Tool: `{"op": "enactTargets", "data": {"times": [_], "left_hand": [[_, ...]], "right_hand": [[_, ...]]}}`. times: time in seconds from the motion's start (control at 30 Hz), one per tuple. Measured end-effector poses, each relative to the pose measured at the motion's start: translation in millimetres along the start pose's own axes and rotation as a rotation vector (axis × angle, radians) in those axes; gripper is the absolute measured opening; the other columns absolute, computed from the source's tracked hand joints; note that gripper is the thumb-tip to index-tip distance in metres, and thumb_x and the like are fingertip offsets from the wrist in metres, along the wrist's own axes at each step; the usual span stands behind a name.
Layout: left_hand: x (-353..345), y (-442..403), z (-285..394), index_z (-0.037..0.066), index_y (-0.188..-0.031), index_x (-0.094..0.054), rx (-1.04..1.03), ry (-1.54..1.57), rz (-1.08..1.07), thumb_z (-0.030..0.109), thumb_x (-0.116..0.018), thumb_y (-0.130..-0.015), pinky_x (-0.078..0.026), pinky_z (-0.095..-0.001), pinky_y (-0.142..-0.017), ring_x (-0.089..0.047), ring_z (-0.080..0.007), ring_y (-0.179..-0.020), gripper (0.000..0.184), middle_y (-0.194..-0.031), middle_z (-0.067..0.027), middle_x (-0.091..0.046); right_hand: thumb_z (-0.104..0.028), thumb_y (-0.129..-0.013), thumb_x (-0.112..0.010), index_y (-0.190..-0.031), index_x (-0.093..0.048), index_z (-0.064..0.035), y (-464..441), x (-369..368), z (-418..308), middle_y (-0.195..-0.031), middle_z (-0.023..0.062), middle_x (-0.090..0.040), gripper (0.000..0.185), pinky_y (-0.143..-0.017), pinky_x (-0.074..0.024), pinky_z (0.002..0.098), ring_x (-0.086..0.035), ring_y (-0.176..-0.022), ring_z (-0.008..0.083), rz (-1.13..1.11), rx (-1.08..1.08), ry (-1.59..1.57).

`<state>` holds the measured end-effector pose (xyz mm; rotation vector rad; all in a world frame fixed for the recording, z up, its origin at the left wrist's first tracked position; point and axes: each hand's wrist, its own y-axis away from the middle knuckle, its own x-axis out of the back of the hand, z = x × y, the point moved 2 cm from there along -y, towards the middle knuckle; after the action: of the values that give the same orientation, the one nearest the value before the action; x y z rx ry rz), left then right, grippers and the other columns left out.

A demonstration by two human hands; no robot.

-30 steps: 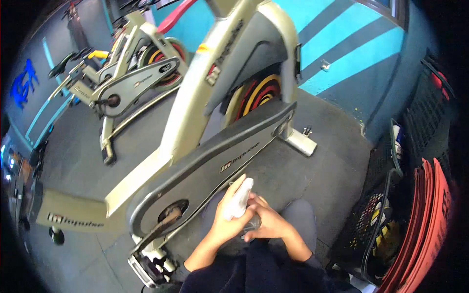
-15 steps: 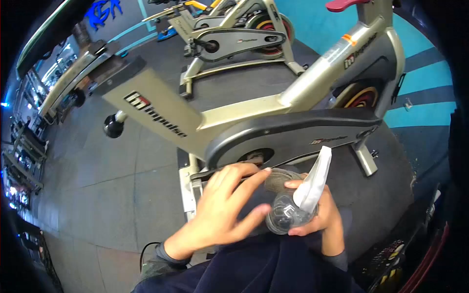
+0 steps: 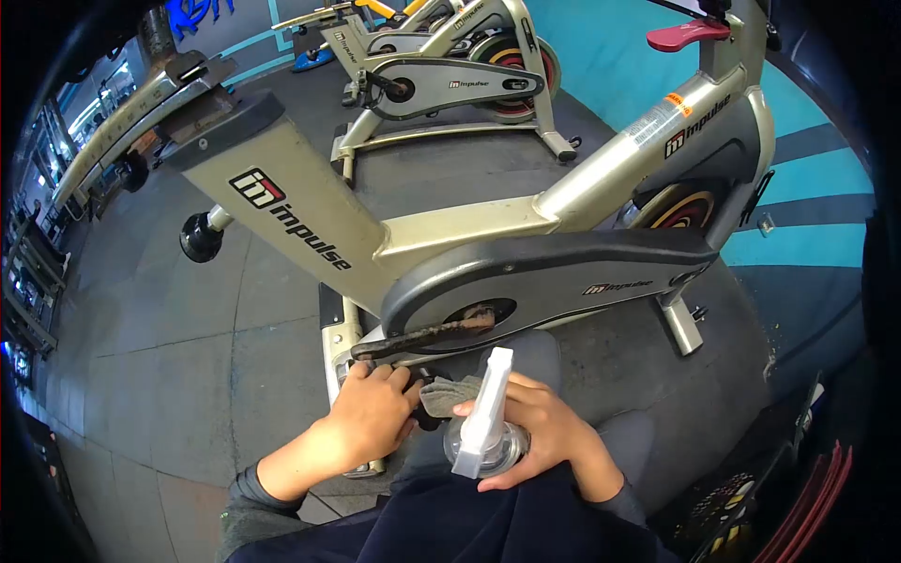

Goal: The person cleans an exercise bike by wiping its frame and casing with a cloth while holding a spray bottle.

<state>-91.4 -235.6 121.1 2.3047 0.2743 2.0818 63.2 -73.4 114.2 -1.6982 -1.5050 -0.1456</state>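
Observation:
My left hand is closed at the pedal of a spin bike, its fingers curled over the dark part below the crank arm. Much of the pedal is hidden by that hand. In my right hand is a clear spray bottle with a white trigger head, held upright close to my body. A folded grey cloth sticks out from the same hand, beside the bottle and near the pedal.
The spin bike's frame spans the view ahead, with its red lever at upper right. A second spin bike stands behind it. A teal wall is at the right, and red-edged equipment is at lower right.
My left hand has moved down and left, from open above the crank to closed at the pedal. My right hand has shifted left with the spray bottle and cloth. The view has tilted slightly.

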Motion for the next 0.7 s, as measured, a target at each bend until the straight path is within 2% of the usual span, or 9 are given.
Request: {"op": "enactTargets", "data": {"times": [0.07, 0.2, 0.27, 0.33, 0.4, 0.43, 0.47, 0.57, 0.7], "left_hand": [[1.3, -2.7, 4.8, 0.011, -0.124, -0.060, 0.039, 0.000, -0.094, 0.039, -0.067, -0.083, -0.040, -0.0449, -0.086, -0.048, -0.0252, -0.113, 0.051, -0.116, -0.0092, -0.053], [1.5, -10.2, 15.3, 0.012, -0.126, -0.059, 0.145, -0.096, -0.132, 0.048, -0.065, -0.082, -0.039, -0.0425, -0.087, -0.041, -0.0227, -0.118, 0.056, -0.121, -0.0083, -0.050], [-3.0, -12.3, 15.2, 0.013, -0.127, -0.059, -0.011, -0.215, -0.020, 0.050, -0.064, -0.082, -0.037, -0.0402, -0.087, -0.040, -0.0222, -0.117, 0.059, -0.124, -0.0075, -0.050], [-7.0, -10.2, 11.9, 0.013, -0.131, -0.057, 0.007, -0.156, -0.070, 0.047, -0.063, -0.082, -0.033, -0.0443, -0.099, -0.036, -0.0249, -0.128, 0.060, -0.132, -0.0091, -0.049], [-8.5, -7.4, 5.6, 0.012, -0.100, -0.075, -0.134, -0.010, 0.016, 0.045, -0.062, -0.081, -0.021, -0.0501, -0.113, -0.023, -0.0274, -0.142, 0.040, -0.143, -0.0144, -0.043], [-5.4, -8.0, 3.6, 0.004, -0.127, -0.061, -0.136, 0.027, -0.124, 0.038, -0.059, -0.083, -0.006, -0.0545, -0.119, -0.009, -0.0302, -0.149, 0.055, -0.146, -0.0153, -0.040], [1.9, -10.1, 3.2, 0.001, -0.123, -0.063, -0.156, 0.031, -0.243, 0.036, -0.057, -0.084, -0.004, -0.0550, -0.119, -0.008, -0.0308, -0.149, 0.053, -0.146, -0.0165, -0.040], [-19.2, -9.3, -0.1, 0.006, -0.127, -0.062, -0.194, 0.097, -0.156, 0.033, -0.054, -0.086, 0.002, -0.0558, -0.118, -0.009, -0.0303, -0.149, 0.050, -0.145, -0.0177, -0.042], [-25.3, -9.6, -3.0, 0.017, -0.139, -0.049, -0.268, -0.109, 0.000, 0.050, -0.050, -0.085, -0.003, -0.0562, -0.119, -0.019, -0.0349, -0.146, 0.063, -0.149, -0.0084, -0.041]], "right_hand": [[-0.041, -0.054, -0.089, -0.105, -0.066, -0.0014, -3.3, 4.6, 1.0, -0.106, 0.0145, -0.063, 0.068, -0.083, -0.0492, 0.0410, -0.060, -0.098, 0.0355, 0.012, 0.012, -0.043], [-0.039, -0.054, -0.088, -0.113, -0.067, -0.0044, -1.0, 20.2, 4.7, -0.106, 0.0114, -0.066, 0.071, -0.087, -0.0487, 0.0405, -0.061, -0.097, 0.0342, 0.032, -0.001, -0.147], [-0.038, -0.054, -0.088, -0.111, -0.068, -0.0035, -1.8, 30.6, 3.7, -0.106, 0.0113, -0.067, 0.070, -0.086, -0.0487, 0.0404, -0.062, -0.096, 0.0336, 0.016, 0.000, -0.160], [-0.040, -0.053, -0.088, -0.106, -0.068, -0.0021, -3.5, 37.4, 2.7, -0.103, 0.0121, -0.067, 0.068, -0.085, -0.0491, 0.0398, -0.061, -0.095, 0.0332, -0.033, 0.009, -0.169], [-0.042, -0.054, -0.088, -0.099, -0.068, 0.0001, -8.3, 38.6, 3.8, -0.097, 0.0134, -0.065, 0.065, -0.081, -0.0500, 0.0393, -0.061, -0.093, 0.0331, -0.074, 0.034, -0.136], [-0.043, -0.054, -0.088, -0.097, -0.067, 0.0008, -14.0, 37.1, 1.6, -0.095, 0.0140, -0.063, 0.065, -0.079, -0.0502, 0.0392, -0.061, -0.091, 0.0333, -0.119, 0.038, -0.108], [-0.044, -0.055, -0.087, -0.095, -0.066, 0.0016, -19.9, 34.2, 1.2, -0.092, 0.0146, -0.062, 0.064, -0.077, -0.0504, 0.0391, -0.060, -0.090, 0.0335, -0.165, 0.044, -0.079], [-0.048, -0.056, -0.086, -0.104, -0.064, 0.0017, -34.2, 17.1, 10.0, -0.096, 0.0172, -0.061, 0.072, -0.077, -0.0505, 0.0399, -0.059, -0.091, 0.0346, -0.172, 0.141, -0.088], [-0.052, -0.058, -0.083, -0.109, -0.064, -0.0017, -50.0, -7.5, 21.5, -0.103, 0.0173, -0.061, 0.074, -0.082, -0.0484, 0.0430, -0.057, -0.092, 0.0356, -0.200, 0.173, -0.181]]}}
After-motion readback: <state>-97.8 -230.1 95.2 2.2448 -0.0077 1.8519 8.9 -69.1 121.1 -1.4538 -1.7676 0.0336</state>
